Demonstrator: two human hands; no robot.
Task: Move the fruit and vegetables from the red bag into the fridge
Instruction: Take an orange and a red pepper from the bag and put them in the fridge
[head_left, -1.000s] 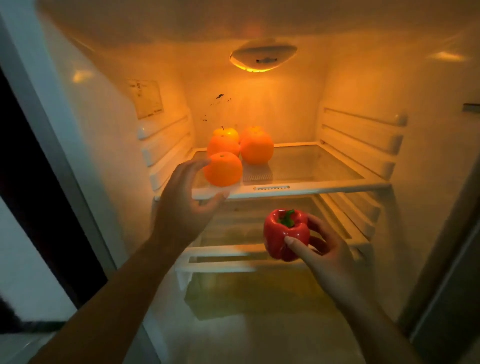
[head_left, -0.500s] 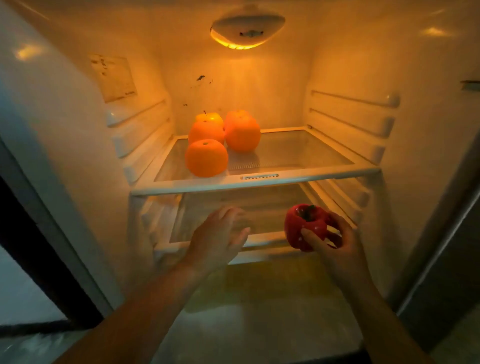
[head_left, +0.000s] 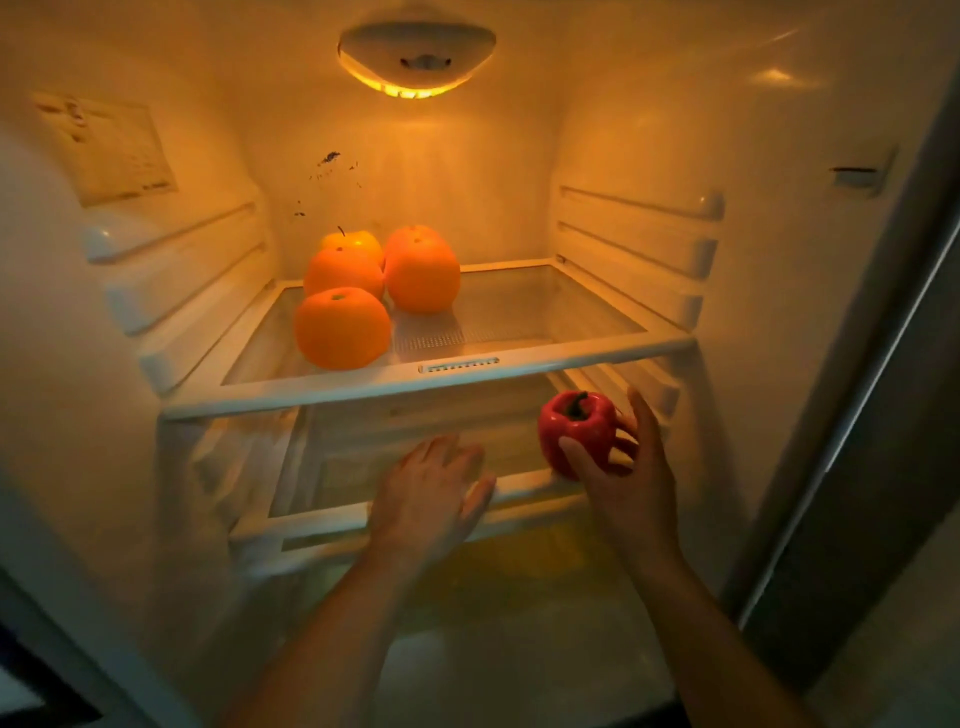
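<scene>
The red bell pepper (head_left: 575, 431) is at the right of centre of the frame, low in the fridge (head_left: 639, 156), just under the front edge of the upper glass shelf (head_left: 519, 364). The right hand (head_left: 621, 483) holds it: the thumb lies across its front and the other fingers wrap behind it, so the grip is closed on the pepper. It seems to be at the level of the lower shelf (head_left: 332, 514), near its right front corner, but I cannot tell if it already touches the shelf.

The left hand (head_left: 428, 491) is at the centre bottom, open and empty, with flat fingers resting on or just above the front rail of the lower shelf.

On the upper shelf, left of centre, stand three oranges (head_left: 343, 328) and behind them a yellow fruit with a stem (head_left: 353, 241).

I judge that the step in hand is placing the pepper on the lower shelf. The next move calls for setting it down stem up, on the flat glass and away from the edge, and then opening the fingers without rolling it. The red bag is not visible here.

Compared with one second ago, the left hand has left the front orange and gone down to the lower shelf, and the pepper has moved to the right and deeper into the fridge.
</scene>
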